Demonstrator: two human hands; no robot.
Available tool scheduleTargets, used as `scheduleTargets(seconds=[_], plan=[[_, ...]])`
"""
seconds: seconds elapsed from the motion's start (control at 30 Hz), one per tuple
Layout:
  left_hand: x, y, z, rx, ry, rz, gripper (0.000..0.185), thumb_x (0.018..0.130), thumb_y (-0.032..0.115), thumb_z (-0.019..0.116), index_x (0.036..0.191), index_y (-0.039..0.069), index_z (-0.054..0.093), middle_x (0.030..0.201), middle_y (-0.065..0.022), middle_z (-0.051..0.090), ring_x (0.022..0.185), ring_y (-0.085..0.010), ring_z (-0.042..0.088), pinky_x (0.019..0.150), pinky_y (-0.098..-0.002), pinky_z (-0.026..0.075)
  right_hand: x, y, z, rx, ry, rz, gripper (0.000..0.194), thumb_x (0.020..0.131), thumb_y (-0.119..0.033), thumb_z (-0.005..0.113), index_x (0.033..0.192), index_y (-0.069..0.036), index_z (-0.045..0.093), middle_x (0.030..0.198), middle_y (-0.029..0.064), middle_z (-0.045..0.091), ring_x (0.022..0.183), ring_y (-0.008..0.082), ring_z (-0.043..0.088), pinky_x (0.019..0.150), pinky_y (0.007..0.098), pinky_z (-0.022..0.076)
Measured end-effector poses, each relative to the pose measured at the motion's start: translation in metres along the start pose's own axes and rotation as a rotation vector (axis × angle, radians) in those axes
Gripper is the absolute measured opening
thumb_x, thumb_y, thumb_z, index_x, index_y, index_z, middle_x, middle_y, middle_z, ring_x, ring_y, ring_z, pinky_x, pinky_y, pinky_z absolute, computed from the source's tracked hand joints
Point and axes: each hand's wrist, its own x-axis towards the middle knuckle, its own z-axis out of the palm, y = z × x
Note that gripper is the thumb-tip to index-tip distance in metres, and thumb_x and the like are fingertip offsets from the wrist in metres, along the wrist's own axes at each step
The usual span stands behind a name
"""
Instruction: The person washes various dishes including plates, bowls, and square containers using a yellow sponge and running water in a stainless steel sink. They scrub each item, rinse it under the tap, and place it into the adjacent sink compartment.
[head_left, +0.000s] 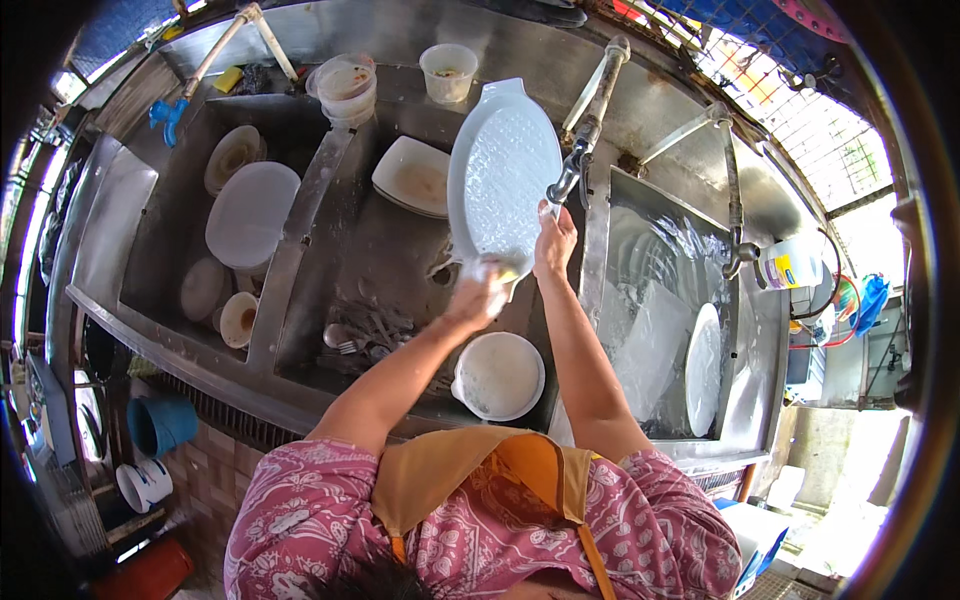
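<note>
A large oval white dish with end handles (504, 176) is held up, tilted, over the middle sink basin; water or suds glisten on its inside. My right hand (556, 241) grips its right rim, just below the chrome tap (568, 176). My left hand (484, 294) is blurred at the dish's near end, closed on a foamy, partly yellow thing that looks like a sponge. Below the hands, a white bowl of cloudy liquid (501, 376) stands in the basin. Left of it lies a heap of cutlery (371, 330). Farther back are stacked squarish white dishes (412, 176).
The left basin (176, 172) holds plates and bowls. In the right basin, plates lie in water, with an oval white plate (703, 370) at its right side. Plastic tubs (343, 86) stand on the back ledge, near a steel divider. A blue tap (168, 116) hangs at the left.
</note>
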Motion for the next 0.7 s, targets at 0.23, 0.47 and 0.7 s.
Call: scheduleTargets(seconds=[0.23,0.47,0.7], plan=[[0.014,-0.019,-0.004,-0.692,-0.001,-0.453,0.027,0.079,0.003,0.051,0.106,0.002,0.048,0.098,-0.0196,0.056,0.087,-0.0365,0.056,0.070,-0.0431,0.047,-0.021,-0.018,0.005,-0.106,0.014,0.074,0.018,0.084,-0.018,0.061,0.074,-0.003,0.057,0.064,-0.0062,0.046,0.060,0.0054,0.038,0.053,0.0242,0.0301],[0.012,-0.053,-0.035,-0.061,-0.144,-0.028,0.018,0.073,0.003,0.058,0.090,0.003,0.059,0.098,-0.0169,0.057,0.087,-0.0358,0.056,0.076,-0.0442,0.047,-0.015,-0.026,-0.024,-0.385,-0.004,0.121,0.026,0.082,-0.025,0.064,0.073,-0.001,0.058,0.059,-0.0027,0.045,0.058,0.0081,0.037,0.053,0.0274,0.0317],[0.039,-0.097,-0.048,-0.494,-0.510,-0.429,0.018,0.088,0.018,0.052,0.103,0.008,0.055,0.098,-0.0110,0.055,0.090,-0.0260,0.055,0.079,-0.0373,0.047,-0.020,-0.033,-0.026,-0.316,-0.119,0.261,0.024,0.082,-0.024,0.063,0.078,-0.001,0.062,0.061,-0.0029,0.048,0.057,0.0082,0.039,0.051,0.0286,0.0318]])
